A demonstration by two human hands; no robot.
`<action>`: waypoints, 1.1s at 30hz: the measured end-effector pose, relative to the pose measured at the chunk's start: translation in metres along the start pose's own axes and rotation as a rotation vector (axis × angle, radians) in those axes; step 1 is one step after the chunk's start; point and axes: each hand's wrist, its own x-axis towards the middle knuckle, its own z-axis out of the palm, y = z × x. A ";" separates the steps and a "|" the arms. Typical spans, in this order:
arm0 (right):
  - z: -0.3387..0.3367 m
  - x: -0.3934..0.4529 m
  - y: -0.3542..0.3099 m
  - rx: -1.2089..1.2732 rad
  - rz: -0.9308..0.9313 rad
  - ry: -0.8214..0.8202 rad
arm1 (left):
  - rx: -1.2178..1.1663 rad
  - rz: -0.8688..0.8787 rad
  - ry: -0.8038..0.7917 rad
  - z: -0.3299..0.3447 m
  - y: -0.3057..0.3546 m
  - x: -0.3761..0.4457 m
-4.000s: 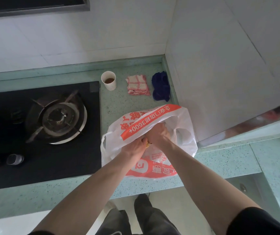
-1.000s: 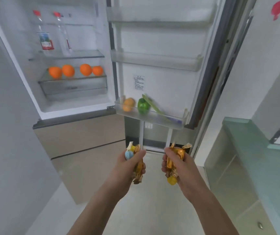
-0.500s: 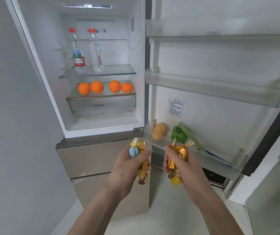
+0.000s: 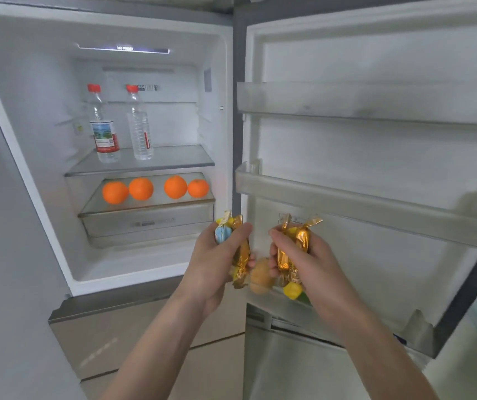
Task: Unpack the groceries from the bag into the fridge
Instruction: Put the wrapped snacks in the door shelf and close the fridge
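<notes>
Open fridge (image 4: 225,82) now nearer, oranges (image 4: 142,188) on glass shelf (image 4: 173,161); left hand (image 4: 217,261), right hand (image 4: 303,264) each clutching gold-wrapped snacks (image 4: 284,255)

A grey wall (image 4: 6,255) stands left; pale floor (image 4: 208,370) below.

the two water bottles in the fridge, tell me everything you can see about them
The two water bottles are clear plastic with red caps, standing upright side by side on the glass shelf above the oranges. The left one carries a label with a red band and looks fuller; the right one is ribbed, its small label turned sideways. Nothing touches them but the shelf.
</notes>
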 end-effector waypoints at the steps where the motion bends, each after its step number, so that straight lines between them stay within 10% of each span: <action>1: 0.002 0.006 -0.008 -0.007 -0.023 0.012 | -0.015 0.002 -0.022 0.001 0.006 0.010; 15: -0.014 0.083 -0.098 -0.062 -0.159 0.287 | 0.332 0.352 -0.236 0.024 0.088 0.139; 26: -0.039 0.114 -0.100 -0.996 -0.287 0.296 | 0.832 0.543 -0.511 0.055 0.084 0.199; 33: -0.063 0.130 -0.097 -1.305 -0.044 0.291 | 1.206 0.547 -0.479 0.071 0.076 0.217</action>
